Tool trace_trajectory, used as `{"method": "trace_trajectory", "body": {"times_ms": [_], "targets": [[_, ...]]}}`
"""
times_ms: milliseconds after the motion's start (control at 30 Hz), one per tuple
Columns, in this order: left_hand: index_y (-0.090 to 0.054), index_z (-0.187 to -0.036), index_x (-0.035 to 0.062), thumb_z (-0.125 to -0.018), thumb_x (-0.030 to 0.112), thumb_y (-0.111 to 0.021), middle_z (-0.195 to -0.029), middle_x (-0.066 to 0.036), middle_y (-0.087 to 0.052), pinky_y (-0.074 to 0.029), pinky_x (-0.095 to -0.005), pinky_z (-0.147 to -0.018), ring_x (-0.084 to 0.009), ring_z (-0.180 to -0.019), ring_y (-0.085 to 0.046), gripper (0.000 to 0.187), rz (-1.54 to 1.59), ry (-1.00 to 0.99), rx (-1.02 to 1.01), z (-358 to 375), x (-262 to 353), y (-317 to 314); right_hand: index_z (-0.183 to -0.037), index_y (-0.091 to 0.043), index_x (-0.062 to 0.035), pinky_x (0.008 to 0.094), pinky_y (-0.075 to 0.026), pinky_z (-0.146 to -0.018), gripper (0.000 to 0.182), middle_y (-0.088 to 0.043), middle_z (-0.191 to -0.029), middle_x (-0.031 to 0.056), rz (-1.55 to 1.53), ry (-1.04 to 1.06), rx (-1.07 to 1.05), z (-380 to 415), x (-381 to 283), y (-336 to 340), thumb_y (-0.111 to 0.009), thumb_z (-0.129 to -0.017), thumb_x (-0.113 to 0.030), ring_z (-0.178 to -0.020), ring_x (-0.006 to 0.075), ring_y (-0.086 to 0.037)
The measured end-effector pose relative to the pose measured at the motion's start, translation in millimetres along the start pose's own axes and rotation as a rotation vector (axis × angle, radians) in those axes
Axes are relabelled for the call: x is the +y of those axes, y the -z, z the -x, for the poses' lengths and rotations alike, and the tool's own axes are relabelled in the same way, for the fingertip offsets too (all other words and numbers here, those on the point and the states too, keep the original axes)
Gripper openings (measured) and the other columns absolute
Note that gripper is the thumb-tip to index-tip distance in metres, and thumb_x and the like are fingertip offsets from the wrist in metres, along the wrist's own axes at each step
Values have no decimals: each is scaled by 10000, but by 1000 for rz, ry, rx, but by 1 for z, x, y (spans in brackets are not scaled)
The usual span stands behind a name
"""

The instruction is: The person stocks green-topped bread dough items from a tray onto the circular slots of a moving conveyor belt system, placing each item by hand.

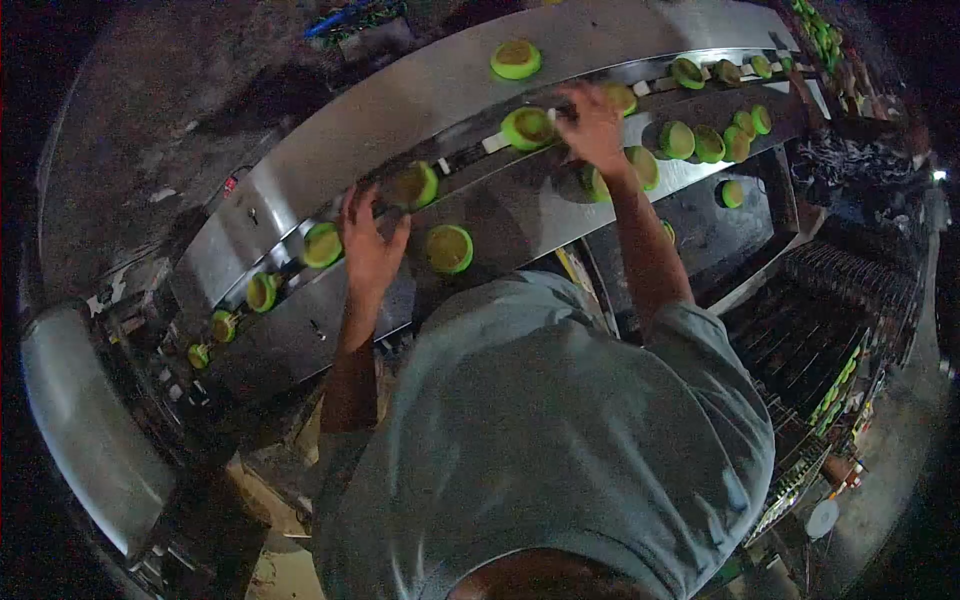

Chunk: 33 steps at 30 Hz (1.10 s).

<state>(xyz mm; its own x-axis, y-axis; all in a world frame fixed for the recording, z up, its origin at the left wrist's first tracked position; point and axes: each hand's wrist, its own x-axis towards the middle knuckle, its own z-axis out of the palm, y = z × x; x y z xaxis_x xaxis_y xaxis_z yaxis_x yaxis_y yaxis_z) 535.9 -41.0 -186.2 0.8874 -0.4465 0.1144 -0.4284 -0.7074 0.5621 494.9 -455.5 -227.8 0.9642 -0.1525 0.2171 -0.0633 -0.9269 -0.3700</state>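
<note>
Green-rimmed halves with brownish cut faces lie along a narrow conveyor channel in a metal table. My left hand (372, 240) is open over the channel, fingers spread, between one half (322, 245) on its left and another (415, 185) on its right. My right hand (594, 125) is over the channel farther right, its fingers apart and slightly blurred. Just left of it sits a half (528, 128), and another (619, 97) lies beyond its fingers, partly hidden. On the near metal surface, a half (449, 248) rests right of my left hand.
Several halves (708, 143) sit at the table's right, with one (515, 60) on the far metal ledge (400, 75). A lower dark tray (732, 235) holds another half. Racks (810, 310) stand at the right; a rounded metal panel (90, 420) is at the left.
</note>
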Motion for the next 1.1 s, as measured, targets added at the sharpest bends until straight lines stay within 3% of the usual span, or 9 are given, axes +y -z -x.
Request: {"method": "trace_trajectory", "body": {"times_ms": [100, 200, 300, 400, 467, 767, 900, 933, 1100], "targets": [[-465, -1387, 25, -836, 292, -760, -1464, -273, -393, -336, -563, -1106, -462, -1348, -394, 680, 26, -11, -1, -1, -2, 1, -1305, -579, -240, 536, -335, -1072, 529, -577, -1330, 81, 375, -260, 160, 0, 19, 3, -710, -814, -386, -1270, 324, -514], [-464, -1391, 26, -836, 285, -759, -1466, -274, -390, -337, -562, -1106, -464, -1347, -391, 680, 28, -31, 12, 0, -5, -3, -1313, -580, -223, 529, -362, -1031, 535, -577, -1321, 83, 236, -252, -146, -3, 19, 6, -721, -822, -382, -1257, 335, -512], [-460, -1396, 26, -834, 288, -763, -1467, -272, -389, -336, -554, -1109, -460, -1347, -388, 689, -2, -18, 8, 3, -3, 0, -1323, -573, -215, 524, -388, -997, 561, -577, -1311, 88, 188, 125, -125, 0, 19, 5, -726, -824, -420, -1236, 357, -520], [-454, -1402, 29, -836, 289, -764, -1467, -269, -389, -333, -544, -1115, -456, -1350, -385, 696, 24, 27, 15, 5, -4, 5, -1320, -556, -188, 543, -383, -1006, 601, -581, -1288, 101, 29, -55, 2, -11, 26, 13, -748, -800, -420, -1226, 370, -520], [-453, -1403, 31, -839, 291, -764, -1467, -268, -389, -331, -540, -1117, -454, -1352, -383, 694, 84, 54, 20, 9, -7, 4, -1312, -533, -168, 584, -359, -1013, 652, -588, -1247, 110, 278, -302, 150, -11, 50, 9, -772, -769, -438, -1225, 361, -511], [-459, -1402, 45, -842, 249, -755, -1453, -275, -417, -341, -529, -1117, -452, -1354, -386, 665, 112, 65, 28, 12, -1, 2, -1313, -528, -193, 643, -179, -1140, 665, -496, -1349, 130, 144, 6, -174, 0, 8, -4, -787, -752, -439, -1315, 339, -417], [-469, -1395, 54, -840, 250, -758, -1481, -269, -387, -353, -522, -1116, -452, -1354, -389, 655, 156, 39, 31, 11, 10, 5, -1320, -573, -213, 601, -297, -1098, 609, -592, -1305, 121, -8, -199, 8, -15, 21, 22, -772, -788, -433, -1280, 362, -485], [-479, -1389, 55, -838, 252, -760, -1489, -267, -376, -354, -520, -1117, -453, -1352, -392, 649, 215, 47, 25, 10, 15, 7, -1308, -586, -198, 570, -352, -1060, 576, -629, -1256, 129, 289, -183, 74, -13, 26, 20, -752, -809, -434, -1239, 371, -535], [-487, -1387, 53, -839, 262, -766, -1490, -258, -367, -365, -511, -1113, -444, -1354, -395, 650, 195, 51, -10, 1, 26, 1, -1336, -567, -213, 546, -356, -1053, 596, -613, -1264, 140, 94, -183, -154, -14, 26, 18, -750, -803, -406, -1238, 366, -534]]}}
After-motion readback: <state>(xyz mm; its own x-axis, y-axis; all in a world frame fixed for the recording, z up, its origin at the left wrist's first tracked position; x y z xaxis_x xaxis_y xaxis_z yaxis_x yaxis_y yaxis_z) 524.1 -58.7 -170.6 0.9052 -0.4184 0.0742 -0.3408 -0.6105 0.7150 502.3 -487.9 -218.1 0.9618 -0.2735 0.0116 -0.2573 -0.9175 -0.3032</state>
